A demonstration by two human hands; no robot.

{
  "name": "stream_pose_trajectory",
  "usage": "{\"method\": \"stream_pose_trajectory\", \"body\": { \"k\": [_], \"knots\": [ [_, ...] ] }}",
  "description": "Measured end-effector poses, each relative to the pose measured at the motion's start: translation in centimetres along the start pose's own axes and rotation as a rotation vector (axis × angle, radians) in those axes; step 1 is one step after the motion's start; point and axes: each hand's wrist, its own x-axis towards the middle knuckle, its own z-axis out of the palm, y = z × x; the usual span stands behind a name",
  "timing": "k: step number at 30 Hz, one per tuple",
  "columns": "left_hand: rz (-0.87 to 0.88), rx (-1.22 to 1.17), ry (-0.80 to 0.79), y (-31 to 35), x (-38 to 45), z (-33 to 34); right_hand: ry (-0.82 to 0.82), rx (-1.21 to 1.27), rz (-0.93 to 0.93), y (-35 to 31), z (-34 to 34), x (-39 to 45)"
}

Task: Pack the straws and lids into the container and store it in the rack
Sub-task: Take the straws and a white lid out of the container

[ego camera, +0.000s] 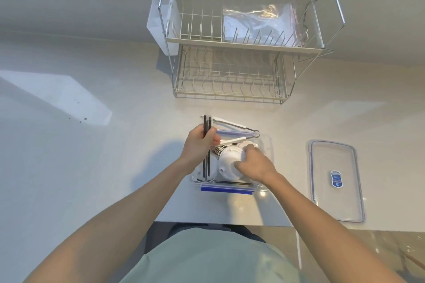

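A: Countertop (92,167) first, pale and glossy, running across the whole view. What stands on it?

B: At twelve o'clock, a two-tier wire dish rack (241,41). Its upper tier holds a clear plastic bag (259,23), and a translucent cutlery holder (161,20) hangs on its nine-o'clock side.

A: And the container?

B: The clear container (266,147) sits at the centre, near the counter's six-o'clock edge, with a blue clip (226,190) on its near side. Its transparent cover (335,179) lies flat at three o'clock of it, apart, label up.

A: What is inside?

B: White cup lids (227,163), bunched together; how many I cannot tell. Clear, white-tipped tongs (234,132) lie across the twelve-o'clock end.

A: The hands?

B: The left hand (200,145) curls its fingers round two black straws (207,126), which stand nearly along the twelve-to-six line over the container's nine-o'clock side. The right hand (255,163) rests on the lids, fingers bent around the white stack, gripping it.
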Motion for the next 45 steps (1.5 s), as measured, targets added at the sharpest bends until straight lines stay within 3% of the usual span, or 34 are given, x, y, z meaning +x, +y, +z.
{"method": "stream_pose_trajectory", "body": {
  "k": [4, 14, 20, 26, 31, 37, 45],
  "knots": [
    [-0.026, 0.173, -0.109, -1.4, -0.5, 1.3, -0.039, 0.034, -0.021, 0.2, 0.2, 0.0],
    [-0.032, 0.329, -0.119, -1.9, -0.7, 2.3, -0.074, 0.442, -0.046, 2.0, -1.7, -1.0],
    [-0.058, 0.234, -0.115, -1.5, -0.8, 2.0, -0.096, 0.559, -0.082, 2.4, -2.7, -1.3],
    [-0.055, 0.171, -0.049, -0.7, -0.1, 0.7, -0.179, 0.293, -0.084, 2.3, -2.0, -0.9],
    [-0.038, 0.14, -0.049, -0.2, -0.1, -0.2, -0.128, 0.158, -0.041, 1.3, -1.9, -0.5],
    [-0.032, 0.141, -0.07, -0.4, -0.2, -0.2, 0.028, 0.273, -0.059, 1.0, -3.0, 0.1],
    [-0.034, 0.122, -0.125, -0.4, -0.5, 0.6, 0.01, 0.212, -0.054, 2.0, -2.1, -0.4]
  ]
}}
